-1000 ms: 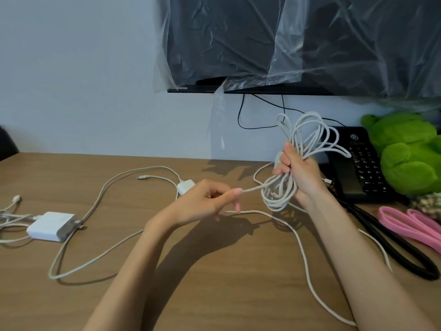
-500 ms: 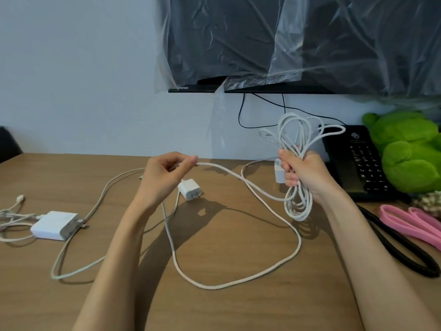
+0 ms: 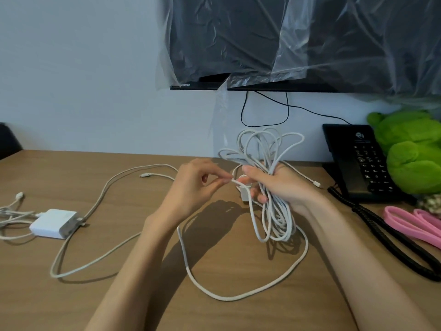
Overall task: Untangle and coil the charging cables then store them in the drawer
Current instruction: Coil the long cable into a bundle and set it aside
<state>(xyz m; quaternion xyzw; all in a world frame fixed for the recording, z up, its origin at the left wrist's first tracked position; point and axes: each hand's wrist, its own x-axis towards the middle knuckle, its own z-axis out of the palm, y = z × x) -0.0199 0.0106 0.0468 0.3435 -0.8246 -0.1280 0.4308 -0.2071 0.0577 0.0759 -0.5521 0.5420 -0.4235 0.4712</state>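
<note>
R hand (image 3: 281, 185) grips cable coil (image 3: 267, 163), loops upright; L hand (image 3: 198, 185) pinches loose strand (image 3: 238, 292).

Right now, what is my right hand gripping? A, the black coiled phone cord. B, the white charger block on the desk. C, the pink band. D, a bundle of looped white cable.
D: the right hand is curled round the bundle of looped white cable, with loops sticking out above it and hanging below, while the left hand pinches one strand of it.
</note>
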